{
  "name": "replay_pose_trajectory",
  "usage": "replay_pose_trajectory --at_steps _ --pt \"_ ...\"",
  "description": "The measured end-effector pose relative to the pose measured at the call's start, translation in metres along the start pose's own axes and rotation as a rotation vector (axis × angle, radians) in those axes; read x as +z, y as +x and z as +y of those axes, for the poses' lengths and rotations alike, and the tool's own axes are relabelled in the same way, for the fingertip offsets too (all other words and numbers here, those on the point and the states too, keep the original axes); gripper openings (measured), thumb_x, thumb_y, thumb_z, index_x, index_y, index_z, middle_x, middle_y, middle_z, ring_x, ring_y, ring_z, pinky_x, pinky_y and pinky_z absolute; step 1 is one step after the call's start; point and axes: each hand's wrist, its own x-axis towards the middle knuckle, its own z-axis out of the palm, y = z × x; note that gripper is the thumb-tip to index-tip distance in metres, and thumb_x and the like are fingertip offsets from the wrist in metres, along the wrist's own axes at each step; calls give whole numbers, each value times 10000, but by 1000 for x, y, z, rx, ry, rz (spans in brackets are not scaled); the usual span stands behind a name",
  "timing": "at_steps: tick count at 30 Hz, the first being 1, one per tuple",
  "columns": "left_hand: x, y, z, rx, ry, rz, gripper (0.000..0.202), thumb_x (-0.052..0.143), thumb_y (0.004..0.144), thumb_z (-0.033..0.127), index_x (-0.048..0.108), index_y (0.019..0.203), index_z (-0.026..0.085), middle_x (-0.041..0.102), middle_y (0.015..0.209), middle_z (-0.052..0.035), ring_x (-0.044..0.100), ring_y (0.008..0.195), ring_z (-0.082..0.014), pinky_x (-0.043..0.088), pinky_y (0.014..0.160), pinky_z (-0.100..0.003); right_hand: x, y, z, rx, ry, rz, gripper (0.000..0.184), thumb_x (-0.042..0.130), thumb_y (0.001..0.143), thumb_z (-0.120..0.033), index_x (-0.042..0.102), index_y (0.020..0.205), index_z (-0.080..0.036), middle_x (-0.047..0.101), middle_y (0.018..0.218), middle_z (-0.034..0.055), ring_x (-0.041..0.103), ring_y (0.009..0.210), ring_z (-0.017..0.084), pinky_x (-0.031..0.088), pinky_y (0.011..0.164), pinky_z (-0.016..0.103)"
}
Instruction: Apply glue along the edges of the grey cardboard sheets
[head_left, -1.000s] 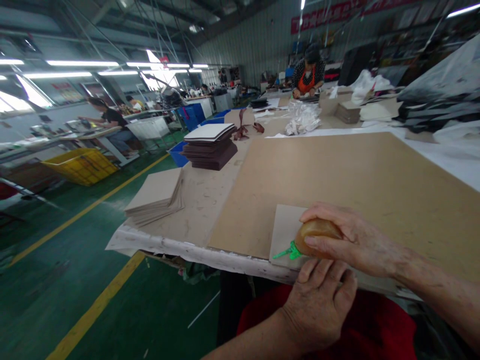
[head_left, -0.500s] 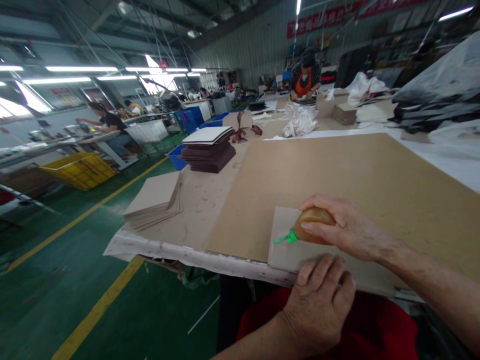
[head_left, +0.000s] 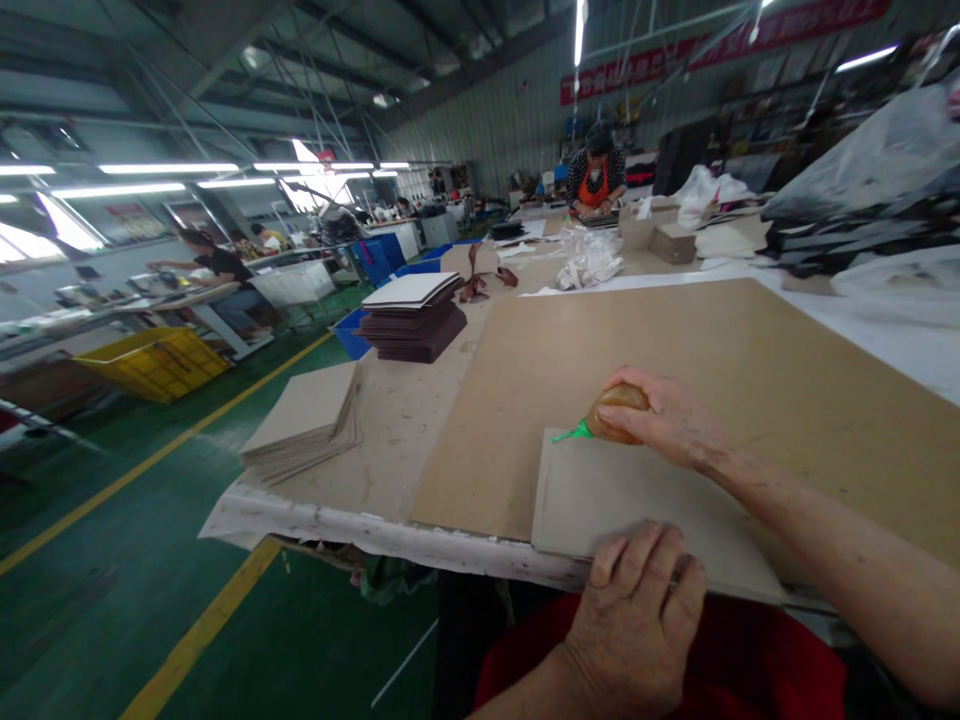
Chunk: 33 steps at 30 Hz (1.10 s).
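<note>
Right at the card's far left corner, that was where the action sat! The right hand [head_left: 667,415] had its thumb and fingers clamped round the amber bottle [head_left: 621,412], tipped over so its green nozzle [head_left: 574,432] pointed left, low over the card [head_left: 637,500]. Was the tip touching? Too small to tell. The card lay on the big board [head_left: 637,330], close along the table's near edge.

And the left hand [head_left: 637,610]? Fingers close together, bent over the card's near edge; whether they pinched it or merely rested, I couldn't tell.

Now, the risks! The tip sat so near the corner that a small overshoot could have smeared the board. Too hard a squeeze on that soft-looking bottle might have pushed out a blob. A light left hand looked the other worry: if the nozzle dragged, the card could have swivelled or slid toward the table's edge. And watch that right forearm, slanting across the card's right end: dipped lower, it could have rubbed the top. The card pile [head_left: 307,410], off to the left, lay well clear of trouble.
</note>
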Motion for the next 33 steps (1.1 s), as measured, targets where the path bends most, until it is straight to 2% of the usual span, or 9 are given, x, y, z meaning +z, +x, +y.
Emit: replay_pose_trajectory --at_steps 8,18,33 --pt "3 -2 0 2 0 -2 459 486 948 359 558 1367 188 445 1537 -69 327 1460 -248 195 1187 -403 -3 6 8 26 34 22 278 597 788 -440 654 962 -232 671 792 12 600 732 206 401 626 303" --pt "7 -2 -2 0 -33 -24 449 520 950 355 551 1365 188 457 1528 -77 319 1458 -259 183 1176 -431 -42 -12 23 145 -94 3 268 590 792 -453 655 947 -244 687 797 6 610 737 199 398 630 293" --pt "11 -2 1 -36 -79 -38 476 550 937 322 520 1387 170 444 1537 -81 321 1451 -256 200 1167 -439 -90 -61 70 293 -165 137 313 604 792 -503 675 957 -246 679 762 -2 605 711 202 402 614 295"
